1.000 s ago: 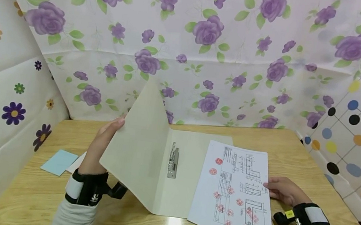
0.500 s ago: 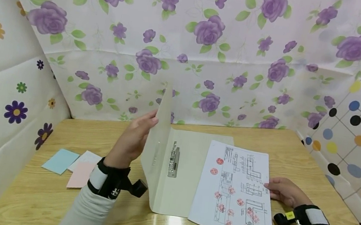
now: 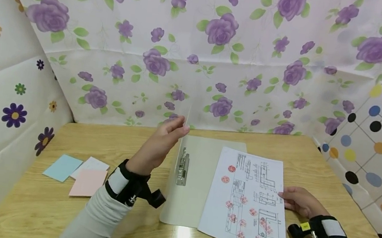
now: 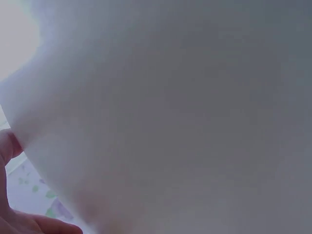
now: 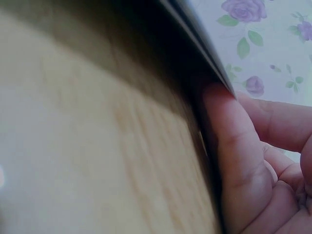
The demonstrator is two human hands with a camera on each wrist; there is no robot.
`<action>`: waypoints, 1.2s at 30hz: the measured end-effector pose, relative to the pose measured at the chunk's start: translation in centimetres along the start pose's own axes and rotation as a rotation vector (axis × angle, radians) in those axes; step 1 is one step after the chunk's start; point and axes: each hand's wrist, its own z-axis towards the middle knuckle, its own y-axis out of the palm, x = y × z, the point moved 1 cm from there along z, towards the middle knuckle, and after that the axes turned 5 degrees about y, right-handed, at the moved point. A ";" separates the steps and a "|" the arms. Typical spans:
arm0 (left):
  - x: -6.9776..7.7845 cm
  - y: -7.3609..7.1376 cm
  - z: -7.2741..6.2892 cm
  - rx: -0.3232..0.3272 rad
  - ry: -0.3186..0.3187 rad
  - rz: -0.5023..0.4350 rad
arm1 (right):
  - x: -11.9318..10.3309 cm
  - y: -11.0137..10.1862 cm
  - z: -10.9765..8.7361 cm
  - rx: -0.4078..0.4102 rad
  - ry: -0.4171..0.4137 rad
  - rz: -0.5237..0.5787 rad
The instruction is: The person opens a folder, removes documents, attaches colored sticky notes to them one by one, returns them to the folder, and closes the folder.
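Note:
A cream file folder (image 3: 191, 201) lies spread on the table with a metal clip (image 3: 183, 169) along its fold. Its cover (image 4: 170, 122) stands nearly upright, seen edge-on in the head view and filling most of the left wrist view. My left hand (image 3: 158, 142) holds that cover by its outer edge. To the right, a stack of papers (image 3: 248, 204) printed with drawings and red stamps overlaps the folder's right panel. My right hand (image 3: 302, 201) pinches the stack's right edge; in the right wrist view the thumb (image 5: 239, 141) is at the sheets' edge.
Blue (image 3: 62, 168), white (image 3: 95, 164) and pink (image 3: 88, 183) paper squares lie on the left of the wooden table (image 3: 25, 210). A flowered cloth (image 3: 238, 77) hangs behind the table, with patterned cloths at both sides.
My left hand has moved right, swinging the folder cover from leaning left to nearly upright. The pink square has come into view. My right hand and the papers stay in place.

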 end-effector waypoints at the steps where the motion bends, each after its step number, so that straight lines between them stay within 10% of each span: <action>1: 0.0 0.2 0.1 -0.011 -0.009 0.009 | 0.0 0.0 0.0 0.000 -0.001 0.001; 23: 0.7 5.1 2.1 -0.059 -0.117 0.190 | 0.7 0.1 0.0 0.000 -0.012 0.029; 36: -1.2 4.3 1.6 -0.080 -0.181 0.223 | 0.4 0.4 -0.7 0.075 -0.025 0.035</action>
